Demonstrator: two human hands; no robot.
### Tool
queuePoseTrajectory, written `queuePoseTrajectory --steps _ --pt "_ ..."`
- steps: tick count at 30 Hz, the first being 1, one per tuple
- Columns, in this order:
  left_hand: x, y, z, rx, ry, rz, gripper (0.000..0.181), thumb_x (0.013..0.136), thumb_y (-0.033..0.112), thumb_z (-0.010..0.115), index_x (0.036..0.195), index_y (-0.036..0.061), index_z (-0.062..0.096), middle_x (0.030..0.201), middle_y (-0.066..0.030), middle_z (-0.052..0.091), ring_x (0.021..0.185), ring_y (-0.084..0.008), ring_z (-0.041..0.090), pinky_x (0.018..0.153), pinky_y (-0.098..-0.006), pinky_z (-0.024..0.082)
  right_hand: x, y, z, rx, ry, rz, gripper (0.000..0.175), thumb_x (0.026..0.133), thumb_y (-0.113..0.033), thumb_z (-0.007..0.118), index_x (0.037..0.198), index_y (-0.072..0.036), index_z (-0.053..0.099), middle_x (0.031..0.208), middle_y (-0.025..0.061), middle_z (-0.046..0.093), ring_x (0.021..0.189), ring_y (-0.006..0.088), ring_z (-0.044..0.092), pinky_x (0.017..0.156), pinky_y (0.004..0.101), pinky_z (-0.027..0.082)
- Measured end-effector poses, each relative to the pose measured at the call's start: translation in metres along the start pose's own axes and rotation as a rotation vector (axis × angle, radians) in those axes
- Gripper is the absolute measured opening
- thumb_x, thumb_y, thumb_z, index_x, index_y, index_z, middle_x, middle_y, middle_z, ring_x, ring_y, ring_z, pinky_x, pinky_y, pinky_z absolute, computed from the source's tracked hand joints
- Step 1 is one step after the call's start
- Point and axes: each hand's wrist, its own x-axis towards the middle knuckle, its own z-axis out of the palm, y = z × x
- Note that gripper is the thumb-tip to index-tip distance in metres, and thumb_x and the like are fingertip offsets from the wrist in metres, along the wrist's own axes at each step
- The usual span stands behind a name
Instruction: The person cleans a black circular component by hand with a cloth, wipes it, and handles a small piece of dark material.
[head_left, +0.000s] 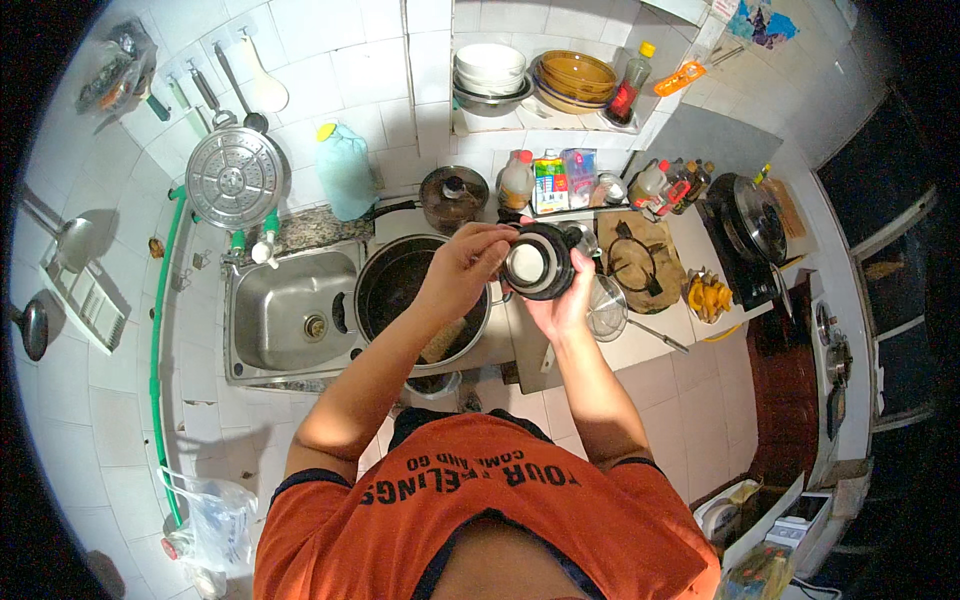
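Note:
Above the counter, my right hand (563, 294) grips a dark round container (553, 279) from its right side and from underneath. The container is tipped toward me, and a pale disc shows within its light ring; whether that is a lid or its contents I cannot tell. My left hand (463, 264) reaches to the container's upper left edge with bent fingers. Whether those fingers pinch something there is unclear. Below my left forearm, a large dark-lined pot (390, 279) with a tan patch inside sits beside the sink. A wire-mesh strainer (606, 307) lies right of my right hand.
At left is a steel sink (292, 300). A lidded saucepan (453, 196) stands behind the pot. Farther right are a burner grate (632, 264), a bowl of yellow-orange pieces (709, 296) and a black wok (739, 217). Several bottles (667, 187) line the back.

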Motion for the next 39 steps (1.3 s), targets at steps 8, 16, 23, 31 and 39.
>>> queuePoseTrajectory --steps 8,16,23,31,39 --pt "-0.001 -0.007 -0.011 0.081 -0.095 -0.030 0.019 0.089 0.010 0.062 0.105 0.0003 0.065 0.098 -0.0038 0.063 0.082 -0.0104 0.059 0.073 -0.0247 0.050 0.004 -0.006 0.000 -0.155 -0.067 -0.099 0.075 0.081 -0.051 0.044 0.133 0.003 0.041 0.125 0.0206 0.054 0.115 0.0287 0.054 0.100 0.0395 0.042" --pt "0.016 -0.006 -0.025 -0.183 -0.235 -0.327 0.012 0.085 0.010 0.067 0.093 0.0012 0.063 0.084 -0.0027 0.064 0.077 -0.0111 0.060 0.072 -0.0248 0.051 0.001 -0.006 -0.011 -0.185 -0.029 0.005 0.075 0.080 -0.050 0.044 0.128 0.007 0.045 0.117 0.0186 0.059 0.107 0.0256 0.059 0.096 0.0358 0.044" --pt "0.014 0.002 -0.030 0.151 -0.360 -0.163 0.011 0.085 0.010 0.066 0.091 0.0015 0.061 0.078 -0.0009 0.061 0.071 -0.0088 0.056 0.067 -0.0245 0.047 0.005 -0.010 -0.020 -0.219 -0.108 0.111 0.071 0.082 -0.048 0.043 0.129 0.005 0.045 0.117 0.0166 0.060 0.107 0.0244 0.059 0.094 0.0361 0.046" --pt "0.013 0.004 -0.032 0.479 -0.347 0.013 0.015 0.077 0.006 0.067 0.089 0.0020 0.058 0.075 -0.0072 0.060 0.070 -0.0133 0.055 0.067 -0.0276 0.047 0.004 -0.002 -0.016 -0.204 -0.080 0.125 0.069 0.082 -0.046 0.044 0.130 0.004 0.044 0.121 0.0154 0.058 0.111 0.0250 0.057 0.098 0.0364 0.044" --pt "0.013 0.009 -0.036 0.553 -0.341 0.091 0.017 0.076 0.007 0.067 0.090 0.0014 0.058 0.078 -0.0110 0.061 0.073 -0.0166 0.060 0.068 -0.0307 0.049 0.003 -0.002 -0.014 -0.190 -0.039 0.178 0.069 0.083 -0.047 0.043 0.131 0.004 0.044 0.122 0.0152 0.057 0.112 0.0250 0.057 0.098 0.0369 0.043"
